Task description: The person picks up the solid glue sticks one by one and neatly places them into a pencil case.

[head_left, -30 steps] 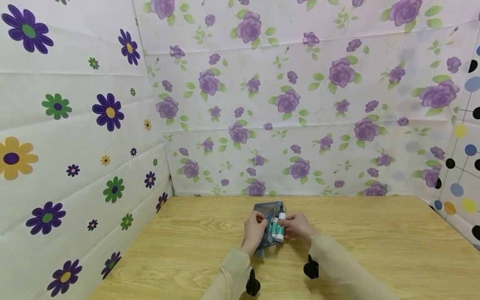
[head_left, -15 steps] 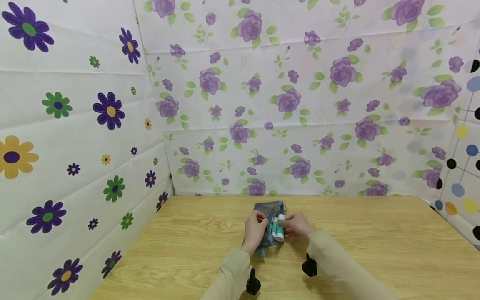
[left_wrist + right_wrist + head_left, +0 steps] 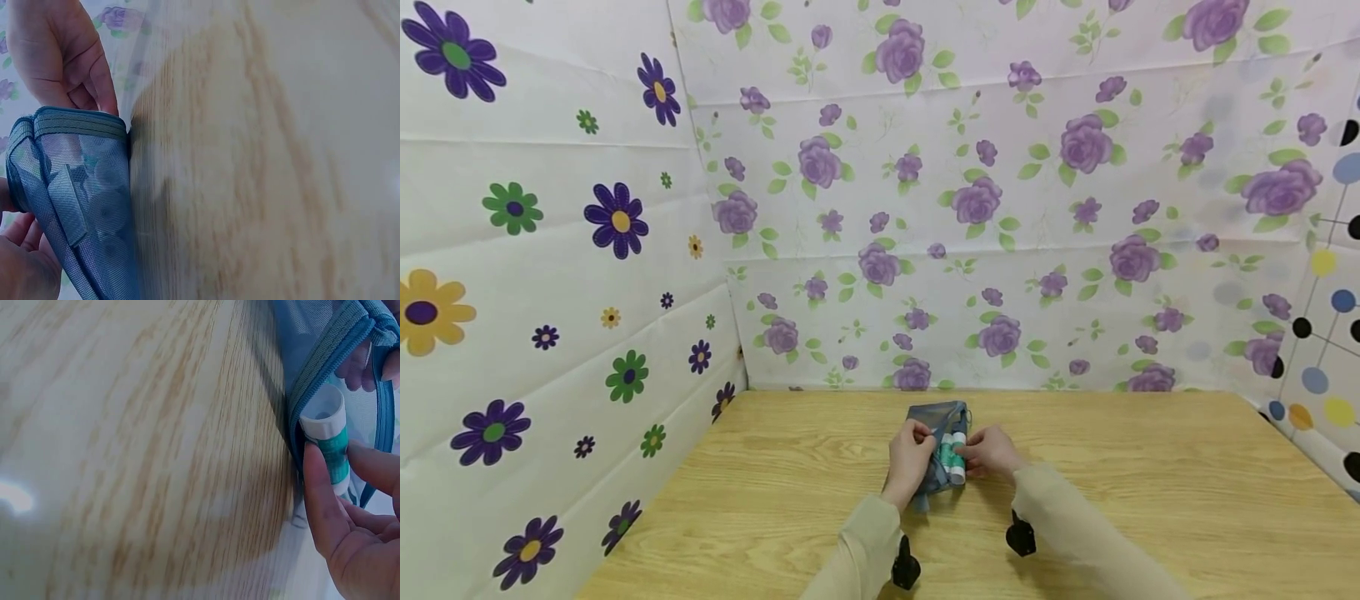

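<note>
A blue mesh zipper pouch [image 3: 936, 414] lies on the table, its zipper open toward the right. My left hand [image 3: 910, 462] holds the pouch's opening edge with curled fingers. At the opening, my right hand [image 3: 995, 452] pinches a green-and-white glue stick [image 3: 958, 462] between thumb and fingers. In the right wrist view that glue stick [image 3: 335, 453] sits between the zipper edges, partly inside. Another glue stick [image 3: 947, 454] lies beside it to the left. Through the mesh in the left wrist view, pale round ends [image 3: 107, 209] show.
The wooden table [image 3: 805, 467] spreads around the pouch. Flower-print sheets stand behind [image 3: 865, 200] and at the left [image 3: 550, 250], with a dotted sheet [image 3: 1315, 358] at the right. Black wrist mounts [image 3: 906, 567] hang under both sleeves.
The pinched glue stick has shifted slightly left into the pouch opening, closer to the other one. My right hand has followed it; the left hand keeps its hold on the pouch.
</note>
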### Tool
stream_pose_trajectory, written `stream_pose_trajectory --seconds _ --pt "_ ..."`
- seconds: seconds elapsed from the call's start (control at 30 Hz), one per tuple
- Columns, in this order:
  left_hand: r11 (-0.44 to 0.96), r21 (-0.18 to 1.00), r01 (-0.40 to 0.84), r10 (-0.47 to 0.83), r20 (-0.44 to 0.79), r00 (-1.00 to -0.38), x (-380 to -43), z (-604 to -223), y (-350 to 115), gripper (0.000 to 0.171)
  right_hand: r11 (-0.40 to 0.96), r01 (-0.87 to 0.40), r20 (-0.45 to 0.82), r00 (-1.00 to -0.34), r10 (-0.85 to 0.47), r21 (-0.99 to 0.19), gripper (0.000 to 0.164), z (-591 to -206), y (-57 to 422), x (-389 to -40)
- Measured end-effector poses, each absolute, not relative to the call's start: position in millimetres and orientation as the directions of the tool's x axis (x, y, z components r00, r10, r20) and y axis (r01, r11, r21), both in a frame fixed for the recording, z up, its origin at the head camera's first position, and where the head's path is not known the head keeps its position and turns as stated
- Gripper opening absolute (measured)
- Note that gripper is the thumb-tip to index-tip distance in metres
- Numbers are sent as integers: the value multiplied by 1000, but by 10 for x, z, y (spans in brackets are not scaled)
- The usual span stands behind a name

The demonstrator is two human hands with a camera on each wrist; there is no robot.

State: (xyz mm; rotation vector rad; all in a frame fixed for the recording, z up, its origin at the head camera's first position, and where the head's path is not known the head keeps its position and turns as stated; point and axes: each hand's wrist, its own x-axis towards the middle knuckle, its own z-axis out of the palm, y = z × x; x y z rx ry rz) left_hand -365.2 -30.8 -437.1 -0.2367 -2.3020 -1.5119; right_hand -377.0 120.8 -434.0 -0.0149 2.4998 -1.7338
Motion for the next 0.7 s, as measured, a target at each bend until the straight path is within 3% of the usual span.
stream_pose_trajectory --seconds 0.7 --pt "401 845 352 -76 414 -907 -3641 -4315 -321 7 268 -9 -38 -985 -168 -963 33 -4251 1246 -3735"
